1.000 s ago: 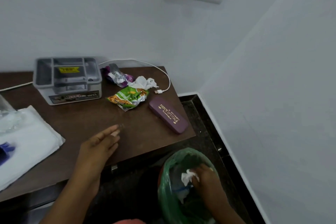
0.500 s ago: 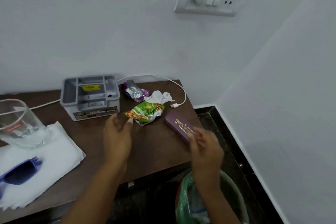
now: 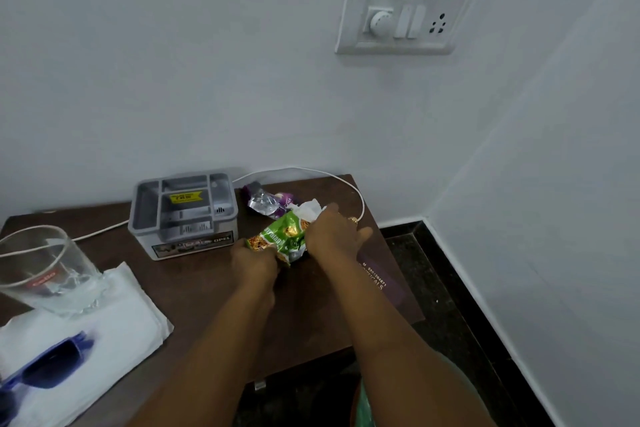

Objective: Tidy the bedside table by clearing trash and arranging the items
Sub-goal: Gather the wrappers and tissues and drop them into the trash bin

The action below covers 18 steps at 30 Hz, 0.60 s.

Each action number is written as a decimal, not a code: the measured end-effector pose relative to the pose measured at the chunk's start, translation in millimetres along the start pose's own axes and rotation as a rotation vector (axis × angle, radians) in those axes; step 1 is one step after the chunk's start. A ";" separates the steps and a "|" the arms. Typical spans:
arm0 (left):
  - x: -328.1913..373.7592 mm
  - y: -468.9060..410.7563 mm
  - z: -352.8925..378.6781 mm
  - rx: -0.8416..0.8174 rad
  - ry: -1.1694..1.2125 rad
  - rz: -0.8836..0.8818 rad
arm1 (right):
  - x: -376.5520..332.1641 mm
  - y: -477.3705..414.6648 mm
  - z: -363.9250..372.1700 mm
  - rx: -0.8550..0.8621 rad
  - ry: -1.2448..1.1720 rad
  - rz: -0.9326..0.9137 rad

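**Both hands meet on the snack packet**

Both forearms reach forward from the 6 o'clock edge of the view and converge near the back of the brown worktop (image 3: 194,281). The left hand (image 3: 254,262) lies back-up, knuckles toward the camera. Its fingers are curled round the 8 o'clock end of the green snack packet (image 3: 278,239) — this grip is clamped on that crumpled end.

The right hand (image 3: 334,236) comes in from the packet's 4 o'clock side and lies palm-down over its other end, thumb splayed toward 3 o'clock. Its fingertips (image 3: 330,211) reach the crumpled tissue (image 3: 310,210), which sits just beyond the packet at 1 o'clock. Whether this grip has closed on packet or tissue cannot be told — the back of the hand hides the fingers' undersides.

The packet lies between the two hands, just beside the grey organiser (image 3: 183,215) at its 4 o'clock. A purple wrapper (image 3: 266,201) with a silver inside lies at the packet's 12 o'clock, near the tissue. The purple spectacle case (image 3: 384,277) shows at the right hand's 5 o'clock, partly covered by the forearm. A white cable (image 3: 360,204) curves along the back edge and ends behind the right hand.

At the worktop's 9 o'clock side a glass (image 3: 45,270) stands on a white cloth (image 3: 104,322), with blue sunglasses (image 3: 48,366) on the cloth at 7 o'clock. A green bin liner (image 3: 363,406) peeks out at 6 o'clock, below the front edge.
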<state>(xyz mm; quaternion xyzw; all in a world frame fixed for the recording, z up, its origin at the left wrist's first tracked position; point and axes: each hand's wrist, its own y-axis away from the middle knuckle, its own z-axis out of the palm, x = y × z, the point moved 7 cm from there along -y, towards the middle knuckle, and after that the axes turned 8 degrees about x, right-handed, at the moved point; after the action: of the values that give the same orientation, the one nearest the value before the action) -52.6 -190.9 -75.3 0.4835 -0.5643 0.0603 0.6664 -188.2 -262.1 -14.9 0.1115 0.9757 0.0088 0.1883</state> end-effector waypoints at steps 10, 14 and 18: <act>3.8 27.9 -47.9 -0.095 0.169 -0.008 | 11.6 34.7 -29.2 -0.049 -0.629 -0.011; -4.9 41.2 -63.0 -0.091 0.154 0.018 | 27.3 42.5 -32.4 0.047 -0.724 0.029; -22.1 47.9 -81.4 -0.082 0.129 0.009 | 38.0 52.3 -32.7 0.032 -0.869 0.102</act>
<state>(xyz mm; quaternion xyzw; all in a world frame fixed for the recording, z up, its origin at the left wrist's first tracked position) -34.0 -97.4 -57.1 0.4485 -0.5244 0.0709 0.7203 -223.5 -201.9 4.7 0.1557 0.7993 -0.0448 0.5787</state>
